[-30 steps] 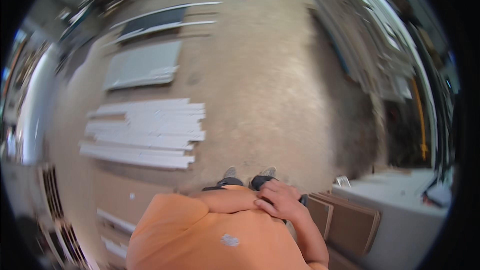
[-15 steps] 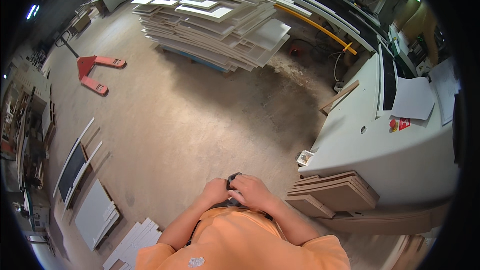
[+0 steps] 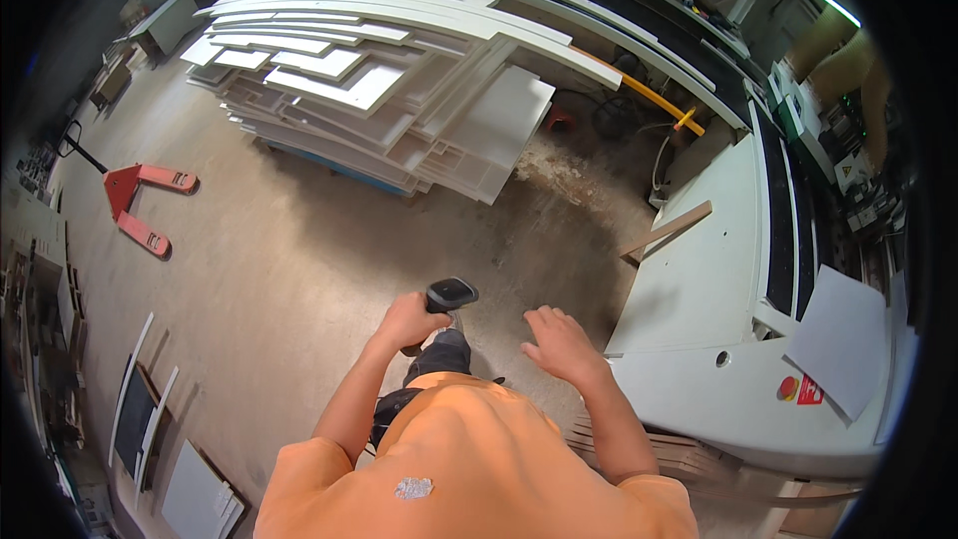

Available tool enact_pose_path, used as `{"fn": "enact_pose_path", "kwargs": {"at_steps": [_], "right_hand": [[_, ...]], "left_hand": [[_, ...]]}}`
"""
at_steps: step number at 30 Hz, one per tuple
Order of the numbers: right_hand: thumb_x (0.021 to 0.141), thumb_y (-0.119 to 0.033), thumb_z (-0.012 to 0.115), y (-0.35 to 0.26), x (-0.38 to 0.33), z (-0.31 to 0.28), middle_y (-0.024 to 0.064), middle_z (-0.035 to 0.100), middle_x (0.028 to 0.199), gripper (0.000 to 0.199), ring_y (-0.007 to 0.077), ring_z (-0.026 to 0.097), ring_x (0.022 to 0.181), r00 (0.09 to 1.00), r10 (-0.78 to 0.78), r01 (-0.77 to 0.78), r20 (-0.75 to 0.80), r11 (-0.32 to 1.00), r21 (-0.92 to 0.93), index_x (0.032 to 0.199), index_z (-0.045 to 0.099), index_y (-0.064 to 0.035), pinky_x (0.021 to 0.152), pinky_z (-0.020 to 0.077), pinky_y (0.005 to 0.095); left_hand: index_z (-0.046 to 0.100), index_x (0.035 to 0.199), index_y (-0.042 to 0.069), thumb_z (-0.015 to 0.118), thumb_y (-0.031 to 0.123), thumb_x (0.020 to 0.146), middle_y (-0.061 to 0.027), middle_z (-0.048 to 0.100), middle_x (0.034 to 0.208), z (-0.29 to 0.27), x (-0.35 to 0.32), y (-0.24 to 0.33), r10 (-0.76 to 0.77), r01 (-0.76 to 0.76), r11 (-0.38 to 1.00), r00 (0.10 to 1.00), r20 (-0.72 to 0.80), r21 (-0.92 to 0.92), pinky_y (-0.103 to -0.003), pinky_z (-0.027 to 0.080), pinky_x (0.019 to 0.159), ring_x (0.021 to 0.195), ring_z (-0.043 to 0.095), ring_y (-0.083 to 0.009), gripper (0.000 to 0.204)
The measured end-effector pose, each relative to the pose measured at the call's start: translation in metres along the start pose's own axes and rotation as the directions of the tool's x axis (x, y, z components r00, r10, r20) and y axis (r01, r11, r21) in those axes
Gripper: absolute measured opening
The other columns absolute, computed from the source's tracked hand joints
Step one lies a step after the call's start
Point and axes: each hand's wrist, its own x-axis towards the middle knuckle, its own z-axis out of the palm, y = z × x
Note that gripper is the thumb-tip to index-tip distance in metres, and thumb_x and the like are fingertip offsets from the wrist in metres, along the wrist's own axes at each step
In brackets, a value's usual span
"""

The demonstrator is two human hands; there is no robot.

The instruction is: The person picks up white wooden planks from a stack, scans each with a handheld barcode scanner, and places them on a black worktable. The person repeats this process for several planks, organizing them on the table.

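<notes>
A black handheld scanner [image 3: 451, 292] sticks up out of my left hand [image 3: 407, 321], whose fingers are wrapped round its grip. The hand is in front of my waist, over my dark trousers and shoe. To the right, my right hand [image 3: 559, 341] hangs in the air, its fingers loosely bent and apart, with nothing in it. It is nearest the white machine cabinet [image 3: 664, 339], not touching it.
A tall stack of white panels [image 3: 369, 80] stands ahead on a blue pallet. A red pallet truck [image 3: 122, 185] is at far left. Panels [image 3: 200, 494] lie low at left. Brown boards [image 3: 649, 449] lean by the cabinet, and a wooden strip [image 3: 669, 230] juts from it.
My hands, together at the scanner before, have come apart. The left keeps the scanner and has risen; the right has moved off to the right. The panel stack and machine look closer.
</notes>
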Motion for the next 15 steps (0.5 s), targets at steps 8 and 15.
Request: {"fn": "enact_pose_path", "kwargs": {"at_steps": [8,15], "right_hand": [[0.081,-0.021,0.083,0.077,0.165,-0.178,0.0174,0.052,0.139,0.071,0.0372,0.049,0.13,0.886,-0.024,-0.025,-0.463,0.995,-0.099,0.14,0.05,0.0004,0.108,0.0428,0.0474],[0.077,-0.028,0.089,0.166,0.335,-0.284,0.0204,0.042,0.154,0.097,0.0387,0.04,0.142,0.818,-0.189,0.059,-0.544,0.967,-0.247,0.154,0.036,0.0007,0.118,0.0353,0.0473]], "left_hand": [[0.074,0.088,-0.005,0.078,0.033,0.074,-0.0219,0.069,0.072,-0.1,0.137,0.143,0.323,-0.326,0.944,0.944,-0.064,-0.054,-0.044,0.055,0.071,0.07,0.069,-0.0365,0.041],[0.074,0.095,-0.001,0.08,0.028,0.079,-0.0115,0.068,0.071,-0.084,0.196,0.191,0.226,-0.206,0.93,0.974,0.03,-0.304,-0.038,0.053,0.067,0.065,0.063,-0.02,0.034]]}}
